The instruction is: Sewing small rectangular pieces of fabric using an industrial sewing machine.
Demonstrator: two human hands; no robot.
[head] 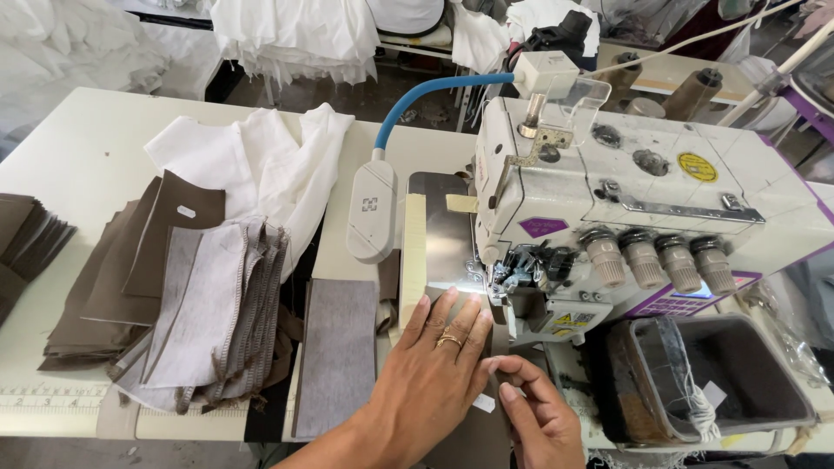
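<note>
Left hand [434, 356]: fingers [452, 308] spread and flat, palm down, pressing a brown fabric piece [469, 434] onto the counter [78, 148]. Fingertips lie just short of the presser foot [486, 280] of the sewing machine [643, 208]. Ring on one finger. Wrist straight, forearm coming in from the bottom edge, angled up to the right.

Right hand [539, 417]: thumb and forefinger pinched together on a small white tag [483, 402] at the edge of the same fabric, just beside the left hand's heel. Other fingers curled under. Hand low, close to the machine's front, knuckles up.

The fabric piece runs from under the left palm toward the needle area; its far end is hidden by the hand.

Just left of the left hand: a grey strip [337, 352] lying flat, lengthwise. Further left, a fanned stack of grey and brown pieces [208, 313] with stitched edges; beyond it a brown pile [26, 239] at the counter's edge. White cloth [261, 165] heaped behind the stack.

A lamp [372, 213] on a blue gooseneck arches over the machine bed. Right of the right hand, a dark bin [721, 373] with thread scraps, below the machine's four tension knobs [660, 256].
</note>
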